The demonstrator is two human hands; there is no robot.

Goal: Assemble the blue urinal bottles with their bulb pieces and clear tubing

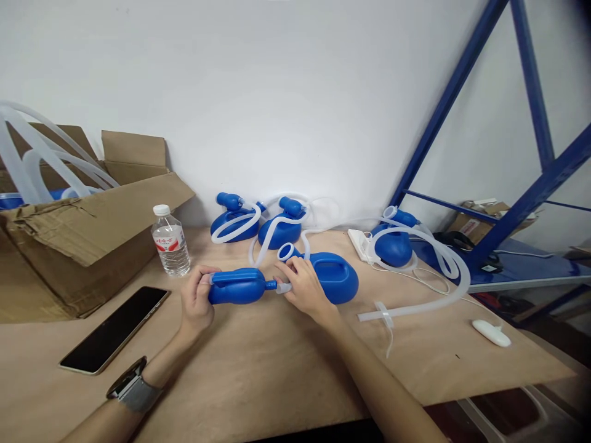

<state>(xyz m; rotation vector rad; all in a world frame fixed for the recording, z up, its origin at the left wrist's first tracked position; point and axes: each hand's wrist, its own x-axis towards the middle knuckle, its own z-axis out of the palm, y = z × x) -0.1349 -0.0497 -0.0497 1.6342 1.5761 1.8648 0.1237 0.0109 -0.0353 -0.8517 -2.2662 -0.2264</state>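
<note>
My left hand (pixel 198 298) is closed around the wide rear end of a blue plastic urinal head (pixel 237 287), which lies level above the table with its ribbed nozzle pointing right. Against the nozzle's tip is the end of a whitish tube (pixel 283 288), pinched in the fingers of my right hand (pixel 302 286). Whether the tube is over the nozzle or only touching it I cannot tell. Just behind my right hand rests a blue urinal bottle (pixel 337 278) on its side, its white-rimmed mouth tilted up to the left. My right fingers partly hide its neck.
Along the wall stand blue bottles (pixel 279 232) with coiled tubes, and another bottle (pixel 392 246) is at right. A cardboard box (pixel 92 246) of tubes, a water bottle (pixel 170 246) and a phone (pixel 115 329) occupy the left. A white device (pixel 491 333) lies near the right edge.
</note>
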